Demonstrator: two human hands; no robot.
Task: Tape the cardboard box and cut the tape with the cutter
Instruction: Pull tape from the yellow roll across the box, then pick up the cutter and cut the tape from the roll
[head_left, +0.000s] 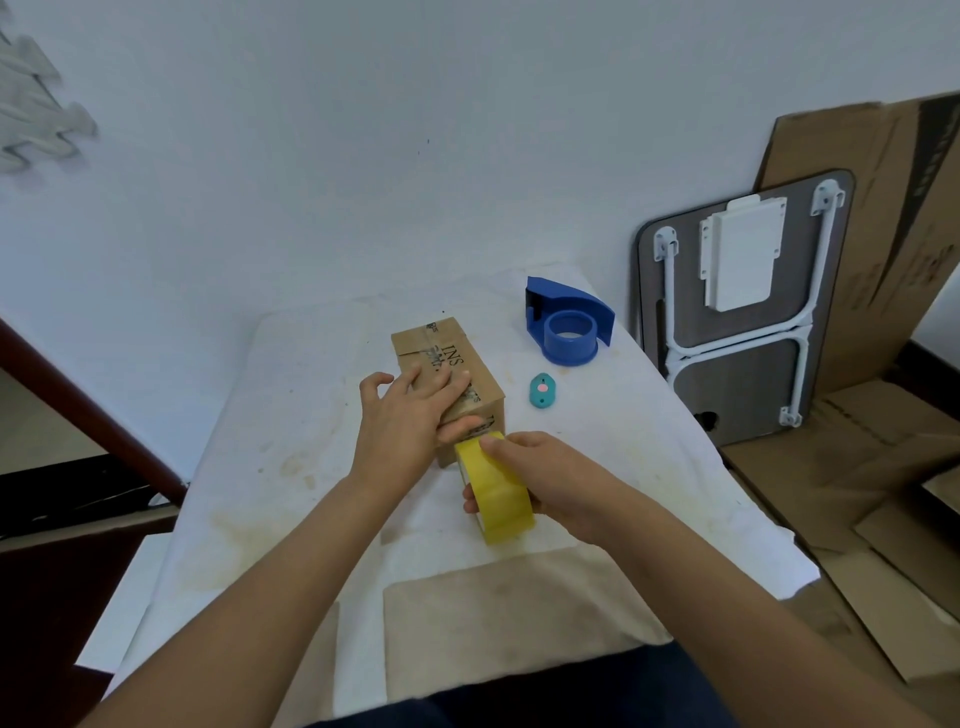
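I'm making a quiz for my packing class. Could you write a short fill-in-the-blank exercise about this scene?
1. The right hand grips a roll of tape whose colour is ____.
2. The left hand presses flat on top of the ____ box.
3. The small teal cutter lies untouched on the white cloth, between the box and the empty ____ tape dispenser.

Missing words: yellow; cardboard; blue
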